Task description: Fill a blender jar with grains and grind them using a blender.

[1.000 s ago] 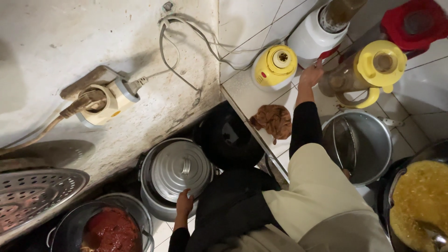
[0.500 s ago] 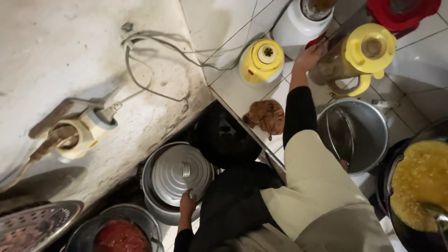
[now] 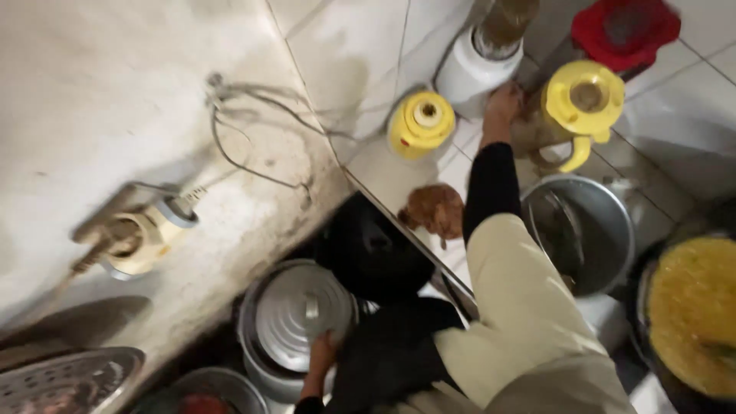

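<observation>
The right hand [image 3: 504, 103] grips the yellow-lidded blender jug [image 3: 563, 123] on the tiled counter [image 3: 399, 165], while the left hand [image 3: 320, 356] rests flat on the ridged metal pot lid [image 3: 303, 314]; lifting the jug calls for a firm, level hold.

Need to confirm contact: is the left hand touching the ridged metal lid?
Touching. Head view shows the left hand resting on the edge of the metal lid, no gap visible.

One head-worn view looks steeply down over the person's own arms; the tiled tabletop [image 3: 399, 172] lies ahead at arm's reach; the lidded pot [image 3: 295, 322] sits close below.
</observation>
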